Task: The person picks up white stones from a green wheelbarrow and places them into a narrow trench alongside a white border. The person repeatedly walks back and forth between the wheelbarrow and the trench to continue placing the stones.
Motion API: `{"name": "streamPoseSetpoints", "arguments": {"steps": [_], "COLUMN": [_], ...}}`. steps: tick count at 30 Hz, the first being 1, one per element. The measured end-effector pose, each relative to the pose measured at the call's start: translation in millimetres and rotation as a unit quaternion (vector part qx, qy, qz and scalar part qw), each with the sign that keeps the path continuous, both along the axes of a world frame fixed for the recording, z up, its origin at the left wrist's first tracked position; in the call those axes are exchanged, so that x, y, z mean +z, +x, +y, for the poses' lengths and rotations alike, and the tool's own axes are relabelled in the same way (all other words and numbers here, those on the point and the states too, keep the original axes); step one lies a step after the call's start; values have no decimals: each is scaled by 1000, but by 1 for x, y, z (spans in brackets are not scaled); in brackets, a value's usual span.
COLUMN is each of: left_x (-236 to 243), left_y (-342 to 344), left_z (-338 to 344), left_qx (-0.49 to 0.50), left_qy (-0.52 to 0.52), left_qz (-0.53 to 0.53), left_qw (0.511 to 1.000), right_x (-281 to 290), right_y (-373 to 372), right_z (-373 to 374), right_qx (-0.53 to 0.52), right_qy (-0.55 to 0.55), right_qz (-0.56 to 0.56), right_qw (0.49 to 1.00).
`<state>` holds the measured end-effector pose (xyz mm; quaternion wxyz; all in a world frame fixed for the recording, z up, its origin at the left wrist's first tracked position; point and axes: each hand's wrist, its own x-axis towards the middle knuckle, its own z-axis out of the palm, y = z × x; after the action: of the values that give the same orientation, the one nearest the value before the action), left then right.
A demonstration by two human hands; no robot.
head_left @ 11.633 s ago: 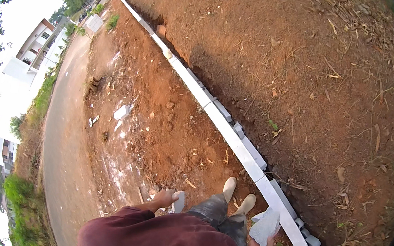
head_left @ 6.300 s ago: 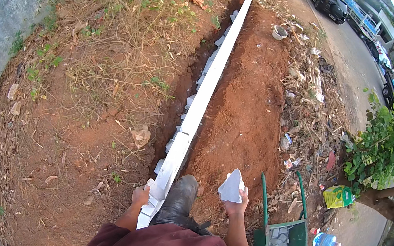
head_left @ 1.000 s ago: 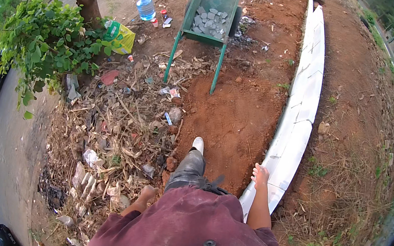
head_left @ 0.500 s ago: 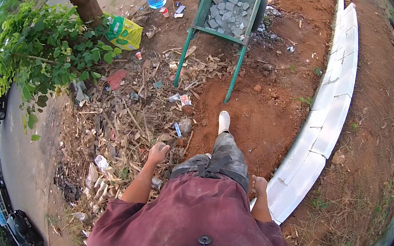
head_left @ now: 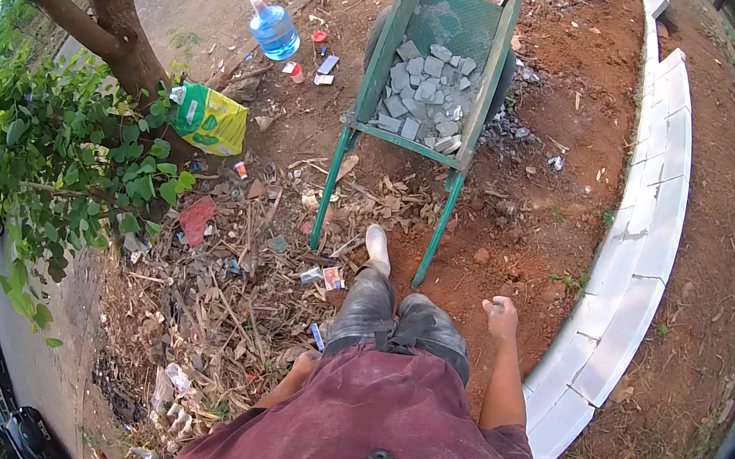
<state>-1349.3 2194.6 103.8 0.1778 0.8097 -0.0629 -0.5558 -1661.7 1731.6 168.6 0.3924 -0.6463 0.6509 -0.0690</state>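
Observation:
A green metal wheelbarrow (head_left: 487,97) stands in front of me, broken grey stone pieces (head_left: 423,88) lying in its tray. Its two handles, the left handle (head_left: 329,192) and the right handle (head_left: 437,234), point back toward me. My right hand (head_left: 501,320) is held out by my right thigh, fingers curled in with nothing visible in them, apart from the right handle. Down by my left hip is my left hand (head_left: 305,363), near a small blue-and-white wrapper (head_left: 317,336); its fingers are mostly hidden. One white boot (head_left: 377,248) is planted between the handles.
A curb of pale blocks (head_left: 625,282) curves along the right. Dry leaves and litter (head_left: 209,302) cover the ground at left. A leafy tree (head_left: 124,30), a green-yellow sack (head_left: 212,119) and a large blue water bottle (head_left: 275,30) stand at the far left.
I have stepped closer to the wheelbarrow, my boot now between its handles. My right hand has swung forward, and my left hand has moved back to my hip.

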Motion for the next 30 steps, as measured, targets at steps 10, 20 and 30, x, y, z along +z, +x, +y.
{"name": "streamPoseSetpoints", "arguments": {"steps": [10, 20, 30], "left_x": [-30, -56, -201], "left_y": [257, 399, 598], "left_z": [-251, -527, -961], "left_qx": [54, 25, -164], "left_qy": [-12, -116, -271], "left_qz": [-202, -208, -540], "left_qw": [978, 971, 780], "right_x": [-91, -150, -344], "right_y": [189, 357, 558], "right_z": [-121, -351, -628], "right_qx": [-161, -121, 8], "right_qy": [225, 237, 173], "right_qz": [-99, -145, -159], "right_qw": [956, 953, 972]}}
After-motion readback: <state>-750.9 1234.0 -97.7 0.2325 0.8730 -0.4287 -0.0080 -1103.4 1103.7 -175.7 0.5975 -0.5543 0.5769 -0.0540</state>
